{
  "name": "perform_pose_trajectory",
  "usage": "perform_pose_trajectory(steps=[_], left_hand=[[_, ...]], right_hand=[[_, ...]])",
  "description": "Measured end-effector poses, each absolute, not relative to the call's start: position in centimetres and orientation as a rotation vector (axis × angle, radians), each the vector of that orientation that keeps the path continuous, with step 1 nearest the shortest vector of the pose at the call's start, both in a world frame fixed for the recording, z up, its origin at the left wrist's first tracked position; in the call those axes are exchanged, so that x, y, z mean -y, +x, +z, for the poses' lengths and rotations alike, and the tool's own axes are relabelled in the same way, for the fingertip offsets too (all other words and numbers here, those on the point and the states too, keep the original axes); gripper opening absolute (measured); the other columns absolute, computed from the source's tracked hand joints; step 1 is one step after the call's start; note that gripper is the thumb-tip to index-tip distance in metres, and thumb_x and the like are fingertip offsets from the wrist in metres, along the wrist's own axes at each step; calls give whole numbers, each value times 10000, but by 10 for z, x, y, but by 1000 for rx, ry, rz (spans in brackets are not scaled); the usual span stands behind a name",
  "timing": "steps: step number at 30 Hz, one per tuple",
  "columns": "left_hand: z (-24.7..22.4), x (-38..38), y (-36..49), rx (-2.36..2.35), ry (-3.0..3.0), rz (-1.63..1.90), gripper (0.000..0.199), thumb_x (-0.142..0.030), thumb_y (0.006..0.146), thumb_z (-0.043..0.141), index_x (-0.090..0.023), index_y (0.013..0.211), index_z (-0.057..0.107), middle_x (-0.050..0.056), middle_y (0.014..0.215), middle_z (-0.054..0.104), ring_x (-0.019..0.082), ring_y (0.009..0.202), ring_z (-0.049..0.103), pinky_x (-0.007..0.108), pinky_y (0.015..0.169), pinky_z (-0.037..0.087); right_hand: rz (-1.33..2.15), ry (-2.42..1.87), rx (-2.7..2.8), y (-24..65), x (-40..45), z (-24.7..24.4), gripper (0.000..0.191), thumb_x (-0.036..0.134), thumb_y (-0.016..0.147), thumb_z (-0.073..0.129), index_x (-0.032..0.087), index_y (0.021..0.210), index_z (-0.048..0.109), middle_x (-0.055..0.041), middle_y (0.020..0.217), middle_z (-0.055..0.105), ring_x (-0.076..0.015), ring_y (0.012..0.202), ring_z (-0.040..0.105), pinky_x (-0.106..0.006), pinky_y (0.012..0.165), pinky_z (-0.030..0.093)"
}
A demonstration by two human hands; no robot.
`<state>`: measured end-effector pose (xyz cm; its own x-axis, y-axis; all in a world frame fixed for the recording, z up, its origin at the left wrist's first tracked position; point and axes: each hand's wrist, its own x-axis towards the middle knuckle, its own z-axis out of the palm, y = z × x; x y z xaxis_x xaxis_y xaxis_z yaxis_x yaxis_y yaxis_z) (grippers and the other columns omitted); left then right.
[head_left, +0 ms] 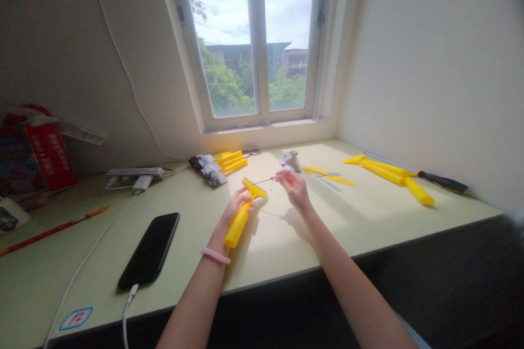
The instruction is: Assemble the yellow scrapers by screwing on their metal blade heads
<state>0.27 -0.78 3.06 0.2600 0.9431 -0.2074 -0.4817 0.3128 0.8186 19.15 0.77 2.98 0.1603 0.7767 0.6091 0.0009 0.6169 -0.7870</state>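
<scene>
A yellow scraper (238, 223) with a wide head is held in my left hand (235, 208), its handle pointing down toward the wrist. My right hand (293, 187) pinches the handle of a thin screwdriver (264, 180), whose shaft points left to the scraper's head. Whether the tip touches a screw is too small to tell. Behind my left hand lies a pile of yellow-handled scrapers (231, 161) with grey-and-black packaging. Just past my right hand are flat yellow pieces (333, 178) and a crumpled silvery wrapper (290, 160).
A black phone (150, 250) with a charging cable lies left of my left arm. Yellow handles (385, 171) and a black-handled tool (443, 181) rest at the right wall. A power strip (135, 173) and a red pencil (55, 230) are at the left.
</scene>
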Motion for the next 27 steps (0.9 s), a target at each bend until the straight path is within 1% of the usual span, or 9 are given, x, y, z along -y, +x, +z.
perform_pose_trajectory(steps=[5, 9, 13, 16, 18, 23, 25, 27], left_hand=[[30, 7, 2, -794, 734, 1079, 479, -38, 765, 500, -197, 1204, 394, 32, 759, 594, 71, 458, 523, 131, 388, 385], [25, 5, 1, -798, 750, 1097, 499, -40, 752, 515, -198, 1209, 394, 31, 768, 601, 79, 475, 540, 136, 389, 394], [22, 4, 1, -806, 753, 1101, 529, -45, 725, 545, -205, 1207, 396, 12, 746, 592, 84, 479, 546, 143, 389, 399], [24, 6, 2, -806, 768, 1080, 528, -55, 708, 573, -204, 1188, 413, -1, 717, 586, 79, 449, 528, 145, 381, 389], [24, 7, 2, -814, 784, 1060, 522, -66, 710, 582, -205, 1183, 411, -7, 700, 581, 77, 431, 516, 151, 379, 392], [21, 7, -1, -804, 831, 1018, 511, -98, 734, 567, -210, 1203, 398, -26, 650, 555, 76, 412, 505, 156, 389, 397], [20, 6, -2, -797, 844, 998, 515, -109, 732, 573, -209, 1208, 406, -24, 658, 557, 81, 415, 512, 160, 387, 394], [18, 5, -2, -788, 853, 981, 516, -114, 730, 576, -213, 1209, 413, -20, 667, 561, 82, 421, 516, 163, 393, 397]], right_hand=[[624, -747, 1329, 192, -10, 26, 233, 418, 777, 642, 201, 862, 635, -58, 808, 688, -211, 783, 683, -363, 752, 550], [601, -773, 1348, 193, -10, 26, 229, 413, 786, 631, 198, 867, 632, -59, 819, 687, -209, 781, 681, -348, 738, 547], [457, -888, 1388, 193, -3, 30, 207, 401, 792, 616, 194, 786, 623, -52, 777, 683, -194, 719, 652, -316, 676, 520], [303, -983, 1440, 192, 1, 32, 214, 382, 827, 552, 202, 715, 584, -35, 713, 659, -176, 655, 609, -299, 646, 489], [225, -1009, 1469, 191, 2, 31, 206, 366, 855, 498, 208, 738, 561, -31, 717, 640, -175, 664, 596, -299, 661, 479], [145, -958, 1502, 188, -1, 25, 197, 325, 883, 385, 211, 924, 540, -61, 901, 613, -207, 853, 584, -351, 778, 473], [133, -937, 1488, 188, -1, 25, 200, 312, 876, 371, 212, 933, 534, -63, 914, 603, -211, 874, 577, -362, 798, 468], [178, -928, 1464, 187, -1, 26, 179, 325, 876, 395, 213, 907, 530, -53, 886, 606, -203, 838, 589, -350, 778, 472]])
